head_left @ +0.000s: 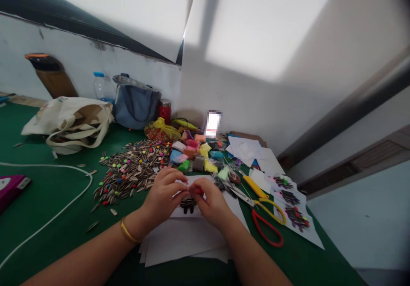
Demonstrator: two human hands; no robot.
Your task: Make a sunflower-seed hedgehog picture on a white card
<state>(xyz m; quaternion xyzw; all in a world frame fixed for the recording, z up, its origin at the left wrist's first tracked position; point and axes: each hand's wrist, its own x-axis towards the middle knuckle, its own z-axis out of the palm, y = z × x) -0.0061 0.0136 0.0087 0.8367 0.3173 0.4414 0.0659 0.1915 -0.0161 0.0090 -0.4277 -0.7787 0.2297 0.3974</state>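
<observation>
My left hand (166, 190) and my right hand (209, 200) meet over a stack of white paper sheets (185, 239) on the green table (48, 204). Both hands are closed in a pinch around a small pink-red lump (195, 190) that looks like modelling clay. Just under the fingers, on the top sheet, lies a small dark figure made of sunflower seeds (188, 204). A gold bangle (128, 233) circles my left wrist.
A heap of sunflower seeds with coloured beads (131, 170) lies to the left. Packets of coloured clay (198, 153) sit behind. Scissors (267, 217) and sheets bearing finished seed figures (293, 211) lie right. Bags (70, 121), a bottle (103, 87) and a white cable (48, 217) occupy the left.
</observation>
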